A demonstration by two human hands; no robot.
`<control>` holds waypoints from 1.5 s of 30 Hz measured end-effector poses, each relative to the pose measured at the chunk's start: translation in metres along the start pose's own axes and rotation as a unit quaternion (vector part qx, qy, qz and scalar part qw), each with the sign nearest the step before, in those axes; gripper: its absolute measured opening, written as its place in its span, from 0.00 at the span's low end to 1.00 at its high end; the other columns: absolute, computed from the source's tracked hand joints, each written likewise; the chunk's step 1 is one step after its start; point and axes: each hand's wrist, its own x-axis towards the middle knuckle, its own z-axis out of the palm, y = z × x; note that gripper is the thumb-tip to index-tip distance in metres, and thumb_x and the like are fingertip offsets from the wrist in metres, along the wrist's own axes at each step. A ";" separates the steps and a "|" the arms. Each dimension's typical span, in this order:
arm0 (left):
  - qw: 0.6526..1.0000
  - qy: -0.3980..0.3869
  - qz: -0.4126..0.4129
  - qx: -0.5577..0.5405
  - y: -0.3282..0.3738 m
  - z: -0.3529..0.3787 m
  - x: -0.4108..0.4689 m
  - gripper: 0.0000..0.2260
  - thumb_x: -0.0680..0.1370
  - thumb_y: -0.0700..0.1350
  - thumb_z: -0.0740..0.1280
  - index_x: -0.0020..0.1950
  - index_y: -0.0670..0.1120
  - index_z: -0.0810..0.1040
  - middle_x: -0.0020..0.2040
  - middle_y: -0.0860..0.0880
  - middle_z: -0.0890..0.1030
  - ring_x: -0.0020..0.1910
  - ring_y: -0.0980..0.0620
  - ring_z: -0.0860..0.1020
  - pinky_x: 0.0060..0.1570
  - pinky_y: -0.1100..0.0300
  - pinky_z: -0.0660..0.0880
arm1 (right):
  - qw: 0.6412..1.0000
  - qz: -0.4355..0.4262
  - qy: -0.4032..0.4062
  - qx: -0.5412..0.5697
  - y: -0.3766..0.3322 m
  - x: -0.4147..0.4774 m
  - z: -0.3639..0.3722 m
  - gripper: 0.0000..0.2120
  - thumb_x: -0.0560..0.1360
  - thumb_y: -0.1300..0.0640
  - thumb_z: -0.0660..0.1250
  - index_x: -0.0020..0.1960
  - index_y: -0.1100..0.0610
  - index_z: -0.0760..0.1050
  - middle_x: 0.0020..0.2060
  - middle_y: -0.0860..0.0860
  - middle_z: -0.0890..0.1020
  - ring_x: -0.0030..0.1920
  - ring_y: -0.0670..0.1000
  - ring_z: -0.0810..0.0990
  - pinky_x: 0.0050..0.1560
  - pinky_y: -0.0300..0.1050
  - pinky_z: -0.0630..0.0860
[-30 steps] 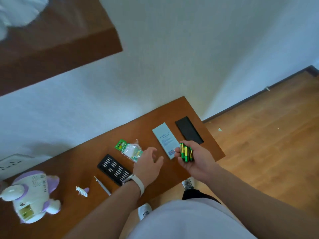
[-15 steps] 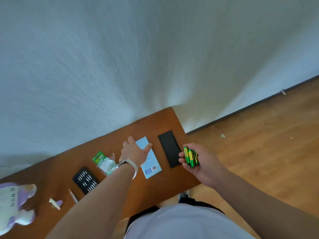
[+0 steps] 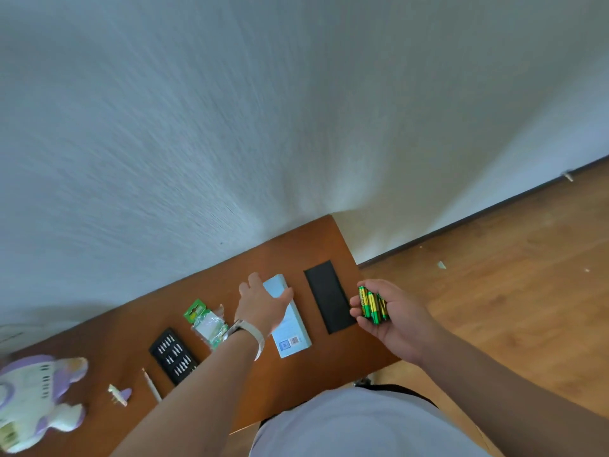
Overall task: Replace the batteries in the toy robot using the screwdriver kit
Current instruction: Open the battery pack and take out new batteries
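A smooth, reddish-brown wooden bench is seen set against a white, finely textured wall, with a plank floor of lighter wood to its right. The right hand is held palm up just off the bench's right end. Its grip is curled loosely round a bundle of slim cylindrical batteries, glossy green and yellow, which are cradled against the fingers.

The left hand, with a white band worn at the wrist, is stretched over the far end of a flat, pale blue cardboard box. Its grip is spread, the fingers straight and apart; whether the box is touched cannot be told, since the view is blurred there. Just right of the box, a matt black rectangular panel is laid flat, possibly the kit's lid.

Left of the box, a crumpled clear blister pack with a green card header is seen. Beside it lies a black rectangular tray lined with rows of small pale bits. A thin, pencil-like driver is laid near the tray, and a small white and purple piece beyond it. The toy robot, rounded, white and lilac plastic, is found lying at the bench's left end, well apart from both hands.
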 end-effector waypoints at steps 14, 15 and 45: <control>0.855 -0.106 0.216 -0.459 -0.006 -0.134 -0.101 0.25 0.65 0.54 0.70 0.62 0.50 0.74 0.46 0.57 0.80 0.48 0.56 0.79 0.46 0.61 0.79 | 0.981 0.033 -0.094 -0.165 0.025 -0.011 0.083 0.11 0.78 0.53 0.68 0.57 0.58 0.78 0.37 0.55 0.85 0.37 0.51 0.83 0.41 0.44 0.81; 0.846 -0.125 0.227 -0.466 -0.011 -0.143 -0.104 0.25 0.65 0.53 0.70 0.62 0.50 0.74 0.46 0.55 0.80 0.48 0.54 0.79 0.47 0.59 0.79 | 0.974 0.029 -0.107 -0.198 0.029 -0.014 0.090 0.11 0.78 0.53 0.68 0.58 0.57 0.78 0.37 0.54 0.84 0.37 0.51 0.82 0.40 0.44 0.80; 0.918 0.008 0.282 -0.280 -0.090 -0.174 -0.088 0.05 0.83 0.48 0.63 0.52 0.55 0.78 0.49 0.55 0.80 0.45 0.57 0.78 0.34 0.72 0.71 | 0.882 -0.140 -0.134 -0.430 0.085 -0.055 0.164 0.03 0.76 0.50 0.71 0.50 0.45 0.81 0.42 0.52 0.85 0.35 0.52 0.80 0.33 0.42 0.74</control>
